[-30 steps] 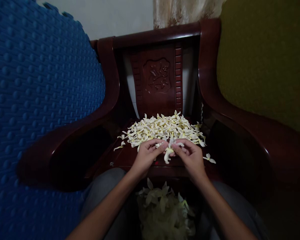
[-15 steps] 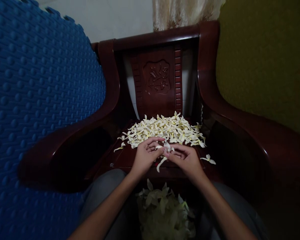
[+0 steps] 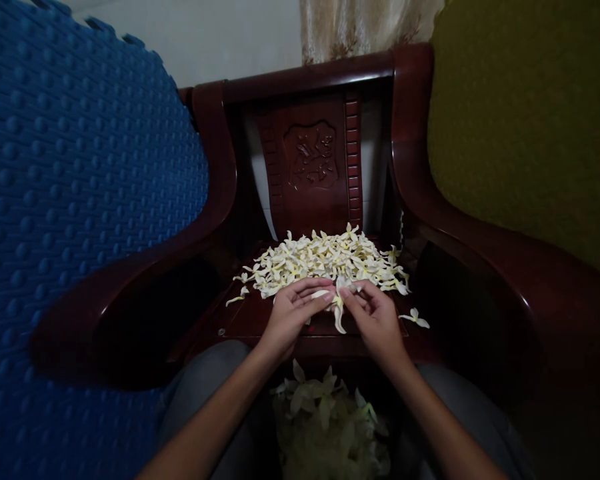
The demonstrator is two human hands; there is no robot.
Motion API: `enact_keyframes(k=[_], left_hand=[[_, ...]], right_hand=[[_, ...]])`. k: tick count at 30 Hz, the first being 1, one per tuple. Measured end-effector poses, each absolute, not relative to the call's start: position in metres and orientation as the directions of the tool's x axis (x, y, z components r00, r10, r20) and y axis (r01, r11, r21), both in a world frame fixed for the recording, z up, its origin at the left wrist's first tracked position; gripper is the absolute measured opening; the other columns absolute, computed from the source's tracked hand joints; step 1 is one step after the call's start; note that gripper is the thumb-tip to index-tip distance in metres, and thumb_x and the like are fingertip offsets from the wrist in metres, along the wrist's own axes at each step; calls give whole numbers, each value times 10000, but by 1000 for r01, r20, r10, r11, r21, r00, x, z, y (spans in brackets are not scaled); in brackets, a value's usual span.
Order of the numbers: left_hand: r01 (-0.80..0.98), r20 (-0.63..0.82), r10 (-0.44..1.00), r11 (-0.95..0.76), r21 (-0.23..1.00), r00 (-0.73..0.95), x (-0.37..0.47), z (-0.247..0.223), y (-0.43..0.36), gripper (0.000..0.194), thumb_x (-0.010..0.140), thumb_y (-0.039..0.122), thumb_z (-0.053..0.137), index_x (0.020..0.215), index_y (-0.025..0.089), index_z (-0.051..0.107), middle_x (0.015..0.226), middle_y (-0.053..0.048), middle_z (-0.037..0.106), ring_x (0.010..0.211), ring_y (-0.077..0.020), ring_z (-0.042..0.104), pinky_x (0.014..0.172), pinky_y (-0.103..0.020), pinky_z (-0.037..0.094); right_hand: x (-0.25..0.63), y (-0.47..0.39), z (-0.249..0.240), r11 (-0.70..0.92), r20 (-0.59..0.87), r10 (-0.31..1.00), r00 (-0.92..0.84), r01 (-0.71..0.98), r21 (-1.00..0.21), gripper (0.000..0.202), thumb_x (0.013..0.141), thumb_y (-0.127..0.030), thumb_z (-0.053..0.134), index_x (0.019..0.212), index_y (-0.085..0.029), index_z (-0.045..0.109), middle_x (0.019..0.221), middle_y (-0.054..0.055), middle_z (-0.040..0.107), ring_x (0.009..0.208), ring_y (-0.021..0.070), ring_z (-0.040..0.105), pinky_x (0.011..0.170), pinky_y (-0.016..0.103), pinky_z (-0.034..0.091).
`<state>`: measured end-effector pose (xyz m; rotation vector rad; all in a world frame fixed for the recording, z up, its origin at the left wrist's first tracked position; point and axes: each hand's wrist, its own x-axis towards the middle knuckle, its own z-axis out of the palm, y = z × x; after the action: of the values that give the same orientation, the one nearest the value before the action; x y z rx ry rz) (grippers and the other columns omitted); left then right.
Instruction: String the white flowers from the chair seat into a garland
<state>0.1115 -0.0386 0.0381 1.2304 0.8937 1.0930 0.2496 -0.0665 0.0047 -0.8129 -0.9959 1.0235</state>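
Both hands meet in front of a heap of white flowers (image 3: 325,257) on the dark red wooden seat. My left hand (image 3: 294,310) is closed, thumb against fingers, on a white flower whose petal (image 3: 321,294) sticks out between them. Beside it, my right hand (image 3: 374,313) pinches a white flower (image 3: 339,305) with a yellowish centre, its long petal hanging down. Whether the petals at both hands belong to one flower is hard to tell. A single flower (image 3: 415,318) lies right of my right hand, another (image 3: 237,297) left of my left hand.
Below the hands, between my knees, is a dim mass of more white flowers (image 3: 330,427). Curved wooden armrests (image 3: 145,273) flank the seat. A blue textured mat (image 3: 80,167) stands at the left, an olive-coloured one (image 3: 525,133) at the right.
The flower at my fingertips has turned, so its yellowish centre now shows and a long petal hangs nearer my right hand. My right fingers have shifted their hold. The view has moved slightly.
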Motion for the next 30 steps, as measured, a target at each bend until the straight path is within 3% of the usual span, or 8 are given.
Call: enact_keyframes(k=[9, 13, 18, 24, 28, 30], left_hand=[[-100, 65, 982, -48, 994, 175, 111, 33, -37, 317, 597, 294, 834, 845, 122, 735, 801, -70, 739, 741, -164, 673, 697, -233, 532], [-198, -16, 975, 61, 978, 220, 112, 33, -37, 350, 603, 284, 834, 894, 125, 722, 818, -73, 738, 734, -153, 673, 693, -227, 528], [-301, -141, 959, 213, 930, 244, 112, 32, -36, 344, 559, 275, 854, 818, 123, 687, 737, -46, 709, 651, -122, 644, 652, -219, 512], [-54, 166, 975, -160, 986, 147, 112, 32, -36, 279, 577, 302, 821, 654, 130, 616, 650, 0, 645, 629, -112, 590, 607, -199, 459], [8, 170, 979, -171, 985, 112, 112, 33, -36, 350, 536, 326, 833, 579, 142, 538, 517, 54, 525, 525, -86, 499, 522, -181, 391], [2, 160, 979, -162, 987, 125, 112, 34, -36, 345, 535, 335, 835, 590, 140, 556, 544, 44, 548, 548, -94, 519, 539, -186, 401]], right_hand=[[250, -69, 12, 246, 200, 967, 161, -363, -899, 331, 622, -383, 818, 697, -190, 560, 679, -5, 641, 602, 146, 639, 600, 273, 558], [251, -69, 13, 269, 226, 962, 156, -368, -890, 319, 582, -338, 848, 674, -188, 580, 706, 2, 637, 651, 155, 647, 617, 273, 560], [248, -66, 5, 309, 263, 947, 185, -296, -904, 322, 572, -339, 853, 663, -185, 586, 782, 24, 640, 706, 160, 641, 669, 286, 554], [247, -68, 5, 294, 260, 954, 151, -279, -914, 305, 578, -288, 854, 666, -179, 583, 736, 8, 625, 622, 116, 594, 578, 223, 510], [246, -70, 8, 184, 172, 983, 64, -354, -917, 359, 558, -301, 860, 805, -190, 625, 695, -7, 640, 589, 122, 593, 546, 230, 522], [247, -69, 9, 160, 156, 987, 41, -368, -916, 381, 552, -345, 857, 833, -181, 659, 737, 15, 670, 639, 151, 621, 567, 258, 546]])
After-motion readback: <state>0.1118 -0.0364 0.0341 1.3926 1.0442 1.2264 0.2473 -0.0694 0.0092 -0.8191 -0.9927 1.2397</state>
